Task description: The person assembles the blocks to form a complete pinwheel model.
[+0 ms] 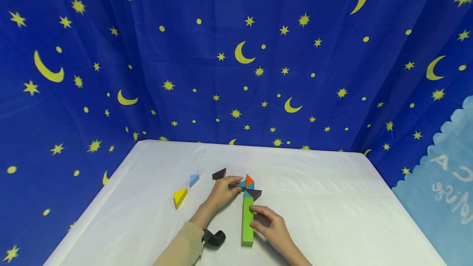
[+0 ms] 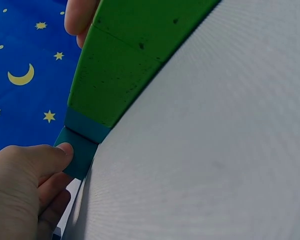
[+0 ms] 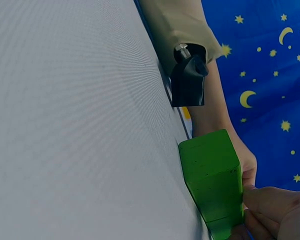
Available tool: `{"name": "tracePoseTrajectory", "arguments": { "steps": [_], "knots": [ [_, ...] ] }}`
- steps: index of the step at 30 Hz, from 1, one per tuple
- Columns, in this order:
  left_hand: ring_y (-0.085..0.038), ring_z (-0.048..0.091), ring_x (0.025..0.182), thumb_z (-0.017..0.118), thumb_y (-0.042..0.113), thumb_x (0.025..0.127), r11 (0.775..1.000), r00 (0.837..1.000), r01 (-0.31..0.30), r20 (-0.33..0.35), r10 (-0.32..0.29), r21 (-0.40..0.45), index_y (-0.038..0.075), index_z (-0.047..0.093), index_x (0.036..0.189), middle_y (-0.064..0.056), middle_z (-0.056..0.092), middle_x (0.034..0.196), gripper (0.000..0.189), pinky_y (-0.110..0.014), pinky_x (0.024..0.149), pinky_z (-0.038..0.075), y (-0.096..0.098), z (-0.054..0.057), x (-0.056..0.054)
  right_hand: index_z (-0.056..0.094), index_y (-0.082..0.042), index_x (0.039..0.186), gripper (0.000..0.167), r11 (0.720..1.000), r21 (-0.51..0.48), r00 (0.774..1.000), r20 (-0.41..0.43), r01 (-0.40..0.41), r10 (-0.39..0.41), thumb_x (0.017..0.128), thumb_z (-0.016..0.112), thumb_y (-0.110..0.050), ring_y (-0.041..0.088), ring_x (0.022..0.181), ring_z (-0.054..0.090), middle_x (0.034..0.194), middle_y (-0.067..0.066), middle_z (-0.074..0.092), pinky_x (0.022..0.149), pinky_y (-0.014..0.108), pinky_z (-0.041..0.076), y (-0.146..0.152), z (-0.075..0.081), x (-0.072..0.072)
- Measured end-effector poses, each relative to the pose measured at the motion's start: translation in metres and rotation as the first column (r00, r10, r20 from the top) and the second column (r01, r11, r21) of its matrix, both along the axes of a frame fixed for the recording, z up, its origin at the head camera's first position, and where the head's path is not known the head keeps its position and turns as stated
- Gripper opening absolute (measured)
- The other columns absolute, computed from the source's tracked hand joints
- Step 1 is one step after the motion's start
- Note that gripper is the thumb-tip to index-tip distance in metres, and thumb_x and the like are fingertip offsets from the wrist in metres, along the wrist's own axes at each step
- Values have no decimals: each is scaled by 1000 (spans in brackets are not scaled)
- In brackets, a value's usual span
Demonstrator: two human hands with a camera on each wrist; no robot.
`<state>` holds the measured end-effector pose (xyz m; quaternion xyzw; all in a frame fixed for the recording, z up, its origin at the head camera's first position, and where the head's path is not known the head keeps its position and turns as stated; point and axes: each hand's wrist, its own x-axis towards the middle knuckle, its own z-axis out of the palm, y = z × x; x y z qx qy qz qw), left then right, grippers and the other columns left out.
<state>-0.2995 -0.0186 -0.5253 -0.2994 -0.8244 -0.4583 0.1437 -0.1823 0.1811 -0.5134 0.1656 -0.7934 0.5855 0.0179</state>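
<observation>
A long green bar [image 1: 247,221], made of joined green blocks, lies on the table and points away from me. Teal, orange [image 1: 249,180] and dark brown [image 1: 254,193] triangular blocks lie at its far end. My left hand [image 1: 223,192] pinches a teal triangular block [image 2: 79,155] between thumb and fingers, beside the other end pieces. In the left wrist view that block sits against another teal piece [image 2: 87,125] next to the green bar. My right hand [image 1: 274,229] touches the bar's right side with thumb and index fingertips, its fingers loosely bent.
Left of the bar lie a yellow triangular block [image 1: 180,197], a light blue one [image 1: 194,180] and a dark brown one [image 1: 219,173]. A black wrist-mounted device [image 1: 214,239] hangs by the left sleeve. Blue star-patterned cloth [image 1: 244,93] stands behind the white table [image 1: 325,200].
</observation>
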Motion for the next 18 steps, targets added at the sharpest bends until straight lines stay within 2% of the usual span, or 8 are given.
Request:
{"name": "tracePoseTrajectory", "arguments": {
  "steps": [10, 14, 18],
  "knots": [
    [-20, 67, 87, 74, 1, 79, 1000, 1000, -2, 0, 2, 5, -1, 66, 113, -9, 69, 98, 35, -31, 81, 54, 0, 1, 0, 62, -6, 120, 43, 1000, 3, 1000, -4, -1, 1, 81, 74, -21, 23, 114, 56, 120, 6, 61, 97, 29, 45, 0, 0, -1],
    [-20, 66, 91, 74, 7, 81, 1000, 999, -18, -50, 17, -11, -1, 65, 114, -8, 69, 98, 35, -37, 83, 53, -4, 9, 3, 62, -6, 120, 43, 1000, -3, 1000, 4, -4, 4, 81, 74, -21, 23, 115, 55, 120, 6, 61, 98, 30, 44, 0, 0, 0],
    [-20, 64, 95, 73, 9, 82, 996, 985, -85, -148, 83, -8, 2, 65, 116, -6, 68, 100, 35, -40, 83, 53, -11, 18, 2, 62, -7, 120, 43, 1000, 0, 1000, 10, -1, 1, 82, 74, -21, 23, 115, 55, 121, 6, 61, 98, 29, 44, 0, 0, 1]
  ]
}}
